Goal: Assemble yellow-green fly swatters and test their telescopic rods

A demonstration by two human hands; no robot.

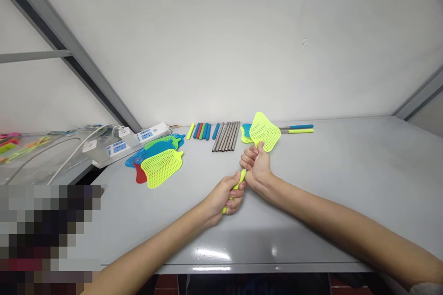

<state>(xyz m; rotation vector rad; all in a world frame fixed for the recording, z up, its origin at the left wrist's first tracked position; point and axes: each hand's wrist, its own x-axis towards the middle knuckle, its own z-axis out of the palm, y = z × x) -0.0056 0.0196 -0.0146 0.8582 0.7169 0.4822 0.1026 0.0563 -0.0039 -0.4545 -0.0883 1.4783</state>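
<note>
Over the middle of the table I hold a yellow-green fly swatter [265,131] slantwise, its perforated head up and away from me. My left hand [228,196] is wrapped round its yellow handle at the lower end. Higher up, my right hand [255,165] is closed round the part just below the head, with the thumb laid toward the head's base. A short bit of metal shows between the two hands; my right fingers hide the rest of the shaft.
Behind my hands lie several metal tubes [226,137] and coloured handles [202,131]. Loose swatter heads [162,168] are piled at left, near a white power strip [138,140]. Swatters with blue and yellow handles [301,129] lie at back right. A grey wall [221,55] stands behind.
</note>
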